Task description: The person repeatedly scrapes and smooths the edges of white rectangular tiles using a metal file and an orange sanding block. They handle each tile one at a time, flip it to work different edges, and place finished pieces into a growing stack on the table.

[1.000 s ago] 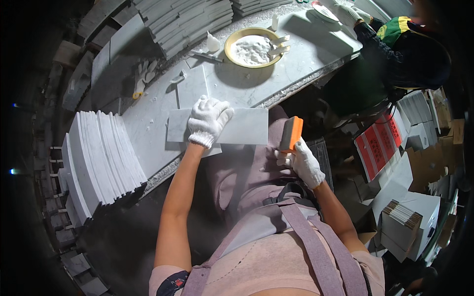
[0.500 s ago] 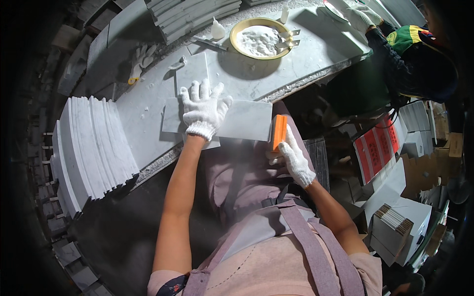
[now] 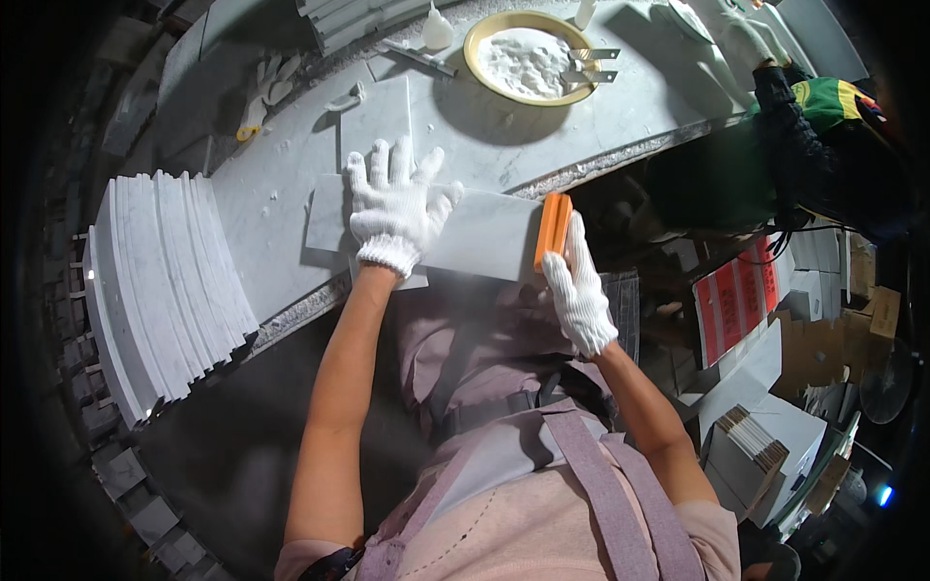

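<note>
My left hand (image 3: 397, 205), in a white knit glove, lies flat with fingers spread on a grey-white marble tile (image 3: 480, 235). The tile rests across another pale slab piece (image 3: 376, 111), and its right end juts past the table edge. In my gloved right hand (image 3: 581, 290) is an orange block-shaped tool (image 3: 553, 230) with a grooved back, gripped between thumb and fingers. The tool stands against the tile's right end; its working face is hidden.
A yellow bowl (image 3: 472, 58) of white powder, with metal scrapers (image 3: 593, 66) on its rim, sits at the back. Tile stacks (image 3: 179, 281) stand at left. A white squeeze bottle (image 3: 438, 29) is near the bowl. A co-worker's gloved hand (image 3: 744, 41) is at upper right.
My right hand has moved the orange tool up and away from me along the tile's end. The tile has tilted slightly, while my left hand still presses on it.
</note>
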Demonstrator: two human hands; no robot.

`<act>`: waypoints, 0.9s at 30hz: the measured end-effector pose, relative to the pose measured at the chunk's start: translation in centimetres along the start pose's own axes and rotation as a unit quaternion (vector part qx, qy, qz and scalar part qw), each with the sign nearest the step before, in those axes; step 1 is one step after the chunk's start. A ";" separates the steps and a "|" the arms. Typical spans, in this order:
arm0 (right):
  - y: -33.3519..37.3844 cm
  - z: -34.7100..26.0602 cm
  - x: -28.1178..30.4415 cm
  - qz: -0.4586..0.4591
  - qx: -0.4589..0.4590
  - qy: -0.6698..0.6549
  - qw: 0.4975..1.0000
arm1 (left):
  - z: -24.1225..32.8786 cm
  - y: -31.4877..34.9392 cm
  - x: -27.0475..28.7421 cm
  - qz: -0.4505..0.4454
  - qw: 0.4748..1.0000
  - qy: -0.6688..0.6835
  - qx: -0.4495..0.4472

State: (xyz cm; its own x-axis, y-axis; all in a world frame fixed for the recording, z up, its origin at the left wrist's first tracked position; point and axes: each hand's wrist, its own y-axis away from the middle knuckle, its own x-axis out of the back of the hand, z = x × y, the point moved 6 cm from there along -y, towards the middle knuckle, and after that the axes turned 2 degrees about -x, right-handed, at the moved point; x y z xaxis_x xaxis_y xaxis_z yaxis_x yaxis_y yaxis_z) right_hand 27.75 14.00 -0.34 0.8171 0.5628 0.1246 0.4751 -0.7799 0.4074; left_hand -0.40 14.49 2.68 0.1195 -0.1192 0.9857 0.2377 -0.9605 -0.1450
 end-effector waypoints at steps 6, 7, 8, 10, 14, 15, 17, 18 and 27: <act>0.2 -1.9 -0.7 0.032 0.112 0.149 0.982 | 0.0 -0.1 -0.1 0.006 1.000 0.008 -0.002; -0.3 -1.7 -0.4 0.020 0.078 0.079 0.994 | 0.0 -0.2 -0.1 0.011 1.000 0.007 -0.007; -0.6 -1.6 -0.2 0.020 0.055 0.008 0.998 | 0.0 -0.2 0.0 0.015 1.000 0.000 -0.013; -1.0 -1.7 0.2 0.035 0.009 -0.026 0.999 | 0.1 -0.1 0.1 0.010 1.000 0.002 -0.013; 0.6 -3.0 -0.8 -0.011 0.062 0.088 0.994 | 0.1 -0.2 0.1 0.030 0.999 0.018 -0.017; 0.7 -3.1 -0.9 -0.010 0.075 0.062 0.995 | 0.1 -0.1 0.0 0.023 1.000 0.016 -0.012; 0.2 -2.3 -0.5 0.009 0.044 0.011 0.999 | 0.1 -0.1 0.0 0.025 0.999 0.006 -0.019; 0.0 -1.4 -0.3 0.003 -0.004 -0.068 0.998 | 0.0 -0.1 -0.2 0.015 1.000 0.005 -0.017; 1.0 -1.8 0.5 0.074 0.112 0.111 0.985 | 0.1 -0.3 0.1 0.025 0.999 0.012 -0.034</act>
State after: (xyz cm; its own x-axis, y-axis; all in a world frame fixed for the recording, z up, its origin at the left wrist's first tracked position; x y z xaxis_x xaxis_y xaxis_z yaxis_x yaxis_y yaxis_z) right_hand 28.04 13.99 1.70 0.8033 0.4649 0.3723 0.4367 -0.8848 0.1625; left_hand -0.38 14.76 2.81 0.1058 -0.1721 0.9794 0.1655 -0.9681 -0.1880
